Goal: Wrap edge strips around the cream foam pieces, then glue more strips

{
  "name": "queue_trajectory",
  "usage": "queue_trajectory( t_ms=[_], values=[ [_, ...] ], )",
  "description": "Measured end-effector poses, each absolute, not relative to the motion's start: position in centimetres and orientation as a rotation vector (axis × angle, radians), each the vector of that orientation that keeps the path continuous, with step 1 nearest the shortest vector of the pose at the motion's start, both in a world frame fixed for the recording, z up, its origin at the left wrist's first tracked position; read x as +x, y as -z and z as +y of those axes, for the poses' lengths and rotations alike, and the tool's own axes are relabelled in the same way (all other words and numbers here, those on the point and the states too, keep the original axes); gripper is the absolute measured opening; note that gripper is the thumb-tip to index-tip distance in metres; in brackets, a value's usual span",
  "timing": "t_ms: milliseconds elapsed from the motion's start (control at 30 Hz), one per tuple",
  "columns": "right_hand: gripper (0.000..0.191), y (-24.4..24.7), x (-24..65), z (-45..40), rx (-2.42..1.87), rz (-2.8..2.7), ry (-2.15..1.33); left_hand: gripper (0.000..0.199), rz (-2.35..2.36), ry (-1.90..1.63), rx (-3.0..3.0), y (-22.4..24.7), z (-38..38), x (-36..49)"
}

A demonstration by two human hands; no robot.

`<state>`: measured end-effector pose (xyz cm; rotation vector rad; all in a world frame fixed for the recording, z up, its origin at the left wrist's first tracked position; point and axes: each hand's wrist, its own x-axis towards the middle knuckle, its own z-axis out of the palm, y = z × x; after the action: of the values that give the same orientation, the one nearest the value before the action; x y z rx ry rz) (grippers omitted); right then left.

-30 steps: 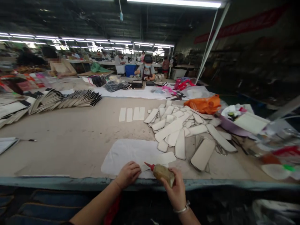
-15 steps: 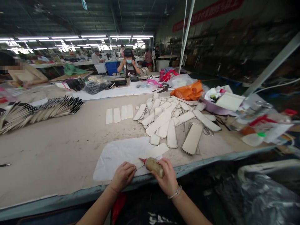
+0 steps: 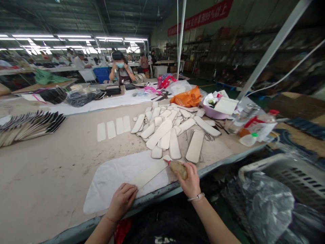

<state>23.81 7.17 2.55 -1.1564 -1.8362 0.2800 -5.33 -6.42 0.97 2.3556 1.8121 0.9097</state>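
Observation:
A long off-white strip [image 3: 151,173] lies slantwise on a white cloth [image 3: 101,183] at the table's front edge. The fingers of my left hand [image 3: 123,199] are closed together on its near end. Wrapped in my right hand [image 3: 191,179] is a squeeze glue bottle [image 3: 179,169], brownish and smeared, tipped so that its red nozzle meets or hovers just above the strip's far end. Just beyond lies a heap of pale rounded-end pieces [image 3: 175,144] with dark edges. Left of the heap, several white rectangular pieces [image 3: 111,129] lie in a row.
Stacked dark-and-cream pieces [image 3: 33,127] stand at the left. An orange bag [image 3: 186,97], a purple basin [image 3: 215,113] and bottles [image 3: 248,139] line the right side. Below the table at right is a grey crate [image 3: 299,176]. A person [image 3: 122,69] sits across the table.
My right hand has carried the glue bottle along the strip, from its near end to its far end. My left hand stays at the near end. The view has turned to the right.

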Motion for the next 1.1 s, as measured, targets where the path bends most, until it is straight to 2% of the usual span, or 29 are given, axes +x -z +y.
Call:
queue_trajectory(
  t_ms=[233,600,1100],
  values=[
    [0.039,-3.0,24.1,7.5,-1.137,-1.791,-0.191,0.015,1.808,-0.907,2.381,-1.3,-6.4,-5.3],
    [0.043,-4.0,18.7,1.5,-0.867,-2.011,-0.685,0.016,1.849,-0.876,2.308,-0.8,-6.6,-5.2],
    [0.044,-4.6,19.5,0.1,-0.864,-2.081,-0.764,0.014,1.860,-0.867,2.347,-1.0,-6.6,-5.0]
  ],
)
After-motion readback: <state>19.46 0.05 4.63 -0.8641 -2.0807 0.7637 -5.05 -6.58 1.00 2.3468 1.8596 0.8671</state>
